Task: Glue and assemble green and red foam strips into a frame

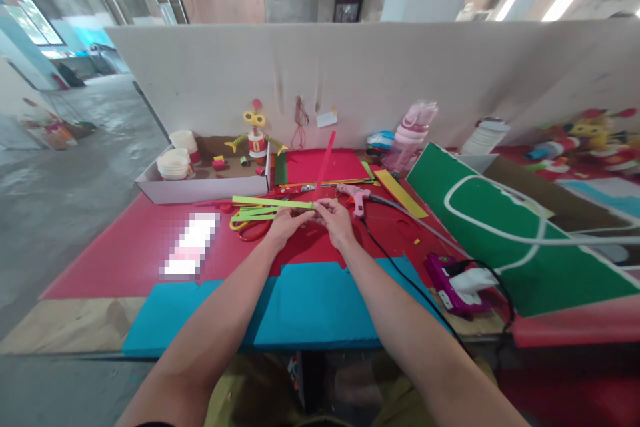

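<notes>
Several light green paper strips [257,201] reach leftward from my fingers above the red table covering. My left hand [287,223] is closed on the strips from below, near their right part. At their right end my right hand [333,217] pinches the strips, its fingertips close to those of my left hand. A red strip [326,159] slants upward just behind my hands. Scissors with yellow and red handles [254,233] lie below the strips, to the left. The pink glue gun [356,197] rests right of my right hand.
A white box [210,191] with paper cups [174,164] and a yellow-headed figure [256,137] stands back left. Blue sheets [320,307] line the front edge. Right are a green board [490,240], a purple power strip [455,287] and cables.
</notes>
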Tool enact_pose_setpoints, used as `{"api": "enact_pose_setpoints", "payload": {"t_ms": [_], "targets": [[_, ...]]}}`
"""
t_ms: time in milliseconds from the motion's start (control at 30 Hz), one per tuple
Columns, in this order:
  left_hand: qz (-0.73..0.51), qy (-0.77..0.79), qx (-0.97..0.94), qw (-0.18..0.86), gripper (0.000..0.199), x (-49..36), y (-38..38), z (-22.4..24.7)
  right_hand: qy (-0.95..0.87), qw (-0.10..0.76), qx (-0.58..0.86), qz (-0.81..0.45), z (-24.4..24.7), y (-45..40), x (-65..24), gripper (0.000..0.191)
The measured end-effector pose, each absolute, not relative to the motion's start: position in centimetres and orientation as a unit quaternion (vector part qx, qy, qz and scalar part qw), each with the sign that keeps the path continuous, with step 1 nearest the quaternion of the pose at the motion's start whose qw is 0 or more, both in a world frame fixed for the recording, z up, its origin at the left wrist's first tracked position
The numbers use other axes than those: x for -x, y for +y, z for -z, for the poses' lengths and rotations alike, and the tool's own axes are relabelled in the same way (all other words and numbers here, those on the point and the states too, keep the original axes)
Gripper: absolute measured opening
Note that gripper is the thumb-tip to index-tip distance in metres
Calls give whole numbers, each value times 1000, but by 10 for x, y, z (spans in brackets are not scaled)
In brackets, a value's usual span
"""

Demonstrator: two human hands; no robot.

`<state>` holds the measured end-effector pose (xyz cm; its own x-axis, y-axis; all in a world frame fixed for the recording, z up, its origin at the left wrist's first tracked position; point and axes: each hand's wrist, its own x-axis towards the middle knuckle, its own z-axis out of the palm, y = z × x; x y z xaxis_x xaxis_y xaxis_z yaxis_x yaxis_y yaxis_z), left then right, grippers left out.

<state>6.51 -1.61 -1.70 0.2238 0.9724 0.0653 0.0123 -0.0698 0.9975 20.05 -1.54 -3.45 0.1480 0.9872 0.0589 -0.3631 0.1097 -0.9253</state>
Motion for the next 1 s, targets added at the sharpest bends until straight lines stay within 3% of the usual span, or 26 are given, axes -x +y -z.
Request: {"api": "enact_pose_setpoints", "payload": {"t_ms": [433,1000], "targets": [[-504,445,-531,516,21,-63,-12,22,-439,588,412,-541,32,-20,-201,33],[-512,400,-544,530,30,-62,-8,24,-424,592,395,-560,33,-19,-200,34]]}}
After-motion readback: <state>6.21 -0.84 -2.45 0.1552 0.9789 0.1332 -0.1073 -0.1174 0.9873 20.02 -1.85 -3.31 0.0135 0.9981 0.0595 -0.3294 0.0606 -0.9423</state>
